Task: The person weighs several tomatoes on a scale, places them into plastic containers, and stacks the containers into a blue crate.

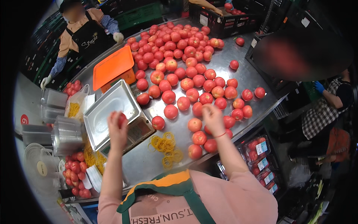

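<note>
My left hand (117, 127) is closed around a red tomato (122, 118) over the near right side of a metal scale pan (112, 112). The scale (137, 130) stands under the pan. My right hand (211, 117) is over the loose tomatoes, its fingertips at the edge of one tomato (197, 109); whether they grip it cannot be told. A large heap of tomatoes (170, 44) lies at the far side of the steel table (134, 165), with more spread towards me. Yellow rubber bands (167, 148) lie between my arms.
An orange bin (114, 68) stands behind the scale. Clear plastic boxes (67, 134) are stacked at the left, near a fan (42, 168). Packed tomatoes (257, 147) sit in a crate below the right edge. A co-worker (84, 33) stands across the table; another person (321, 112) is at the right.
</note>
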Available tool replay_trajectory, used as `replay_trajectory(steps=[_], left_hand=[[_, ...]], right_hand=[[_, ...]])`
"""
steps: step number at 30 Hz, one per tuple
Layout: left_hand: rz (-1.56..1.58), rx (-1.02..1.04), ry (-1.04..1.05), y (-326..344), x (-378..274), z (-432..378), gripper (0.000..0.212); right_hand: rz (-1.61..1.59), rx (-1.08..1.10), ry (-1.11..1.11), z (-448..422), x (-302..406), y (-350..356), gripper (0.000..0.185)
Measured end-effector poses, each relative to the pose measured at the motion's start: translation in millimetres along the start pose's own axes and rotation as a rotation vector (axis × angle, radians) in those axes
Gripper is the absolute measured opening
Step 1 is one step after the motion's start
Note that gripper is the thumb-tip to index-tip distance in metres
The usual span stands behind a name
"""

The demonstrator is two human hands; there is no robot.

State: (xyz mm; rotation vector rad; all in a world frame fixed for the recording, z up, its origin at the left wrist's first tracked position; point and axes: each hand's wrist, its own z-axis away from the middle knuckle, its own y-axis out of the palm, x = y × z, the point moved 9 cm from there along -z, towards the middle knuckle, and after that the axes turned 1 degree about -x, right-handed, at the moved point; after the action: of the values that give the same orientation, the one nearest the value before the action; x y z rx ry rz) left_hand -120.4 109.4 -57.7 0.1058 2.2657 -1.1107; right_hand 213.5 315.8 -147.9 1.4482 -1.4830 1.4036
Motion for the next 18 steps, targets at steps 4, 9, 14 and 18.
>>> replay_trajectory(steps=[4,9,14,18], left_hand=[[-0.199,0.041,-0.051,1,112,-24,0.042],[-0.309,0.173,-0.208,16,125,-16,0.065],[-0.170,0.028,0.048,12,16,-2,0.070],[0.086,0.398,0.262,82,-112,52,0.078]], right_hand=[[0.683,-0.174,-0.254,-40,-24,-53,0.031],[0.566,0.039,0.162,-69,-99,-48,0.048],[-0.190,-0.201,0.217,-60,-96,-50,0.032],[-0.735,0.132,0.504,12,-27,57,0.042]])
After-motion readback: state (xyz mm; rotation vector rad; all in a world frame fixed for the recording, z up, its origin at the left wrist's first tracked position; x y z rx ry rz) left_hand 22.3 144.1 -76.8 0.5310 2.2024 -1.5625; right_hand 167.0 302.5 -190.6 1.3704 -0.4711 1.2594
